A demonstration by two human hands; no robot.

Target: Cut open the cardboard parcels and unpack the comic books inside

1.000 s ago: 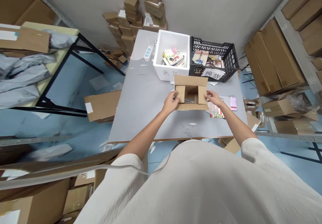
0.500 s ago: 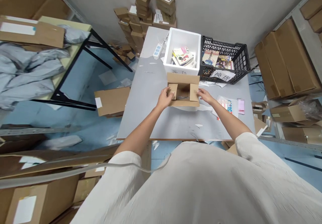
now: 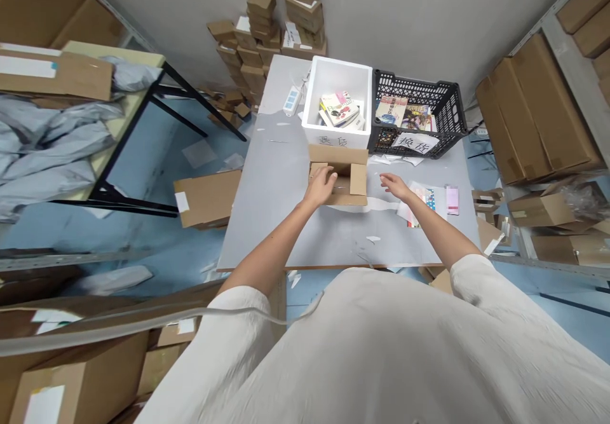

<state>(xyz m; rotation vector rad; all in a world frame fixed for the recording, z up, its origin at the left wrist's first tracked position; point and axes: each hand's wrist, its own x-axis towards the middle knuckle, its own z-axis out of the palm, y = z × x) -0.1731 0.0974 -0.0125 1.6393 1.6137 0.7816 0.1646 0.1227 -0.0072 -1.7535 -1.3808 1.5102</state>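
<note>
A small open cardboard box [image 3: 355, 179] sits on the grey table [image 3: 286, 220], its flaps spread. My left hand [image 3: 323, 187] rests on the box's left flap and near edge, fingers curled over it. My right hand [image 3: 394, 185] hovers just right of the box, fingers spread, touching nothing. Flat printed packets [image 3: 422, 200] lie on the table under and beside my right wrist.
Behind the box stand a white foam bin [image 3: 314, 103] of booklets and a black plastic crate [image 3: 450, 116] with a paper label. A power strip [image 3: 289, 100] lies at the table's back left. Stacked cartons line the back wall, shelves at right, loose cartons on the floor left.
My right hand has let go of the box's right flap and drawn away to the right. My left hand has shifted further onto the box's left side.
</note>
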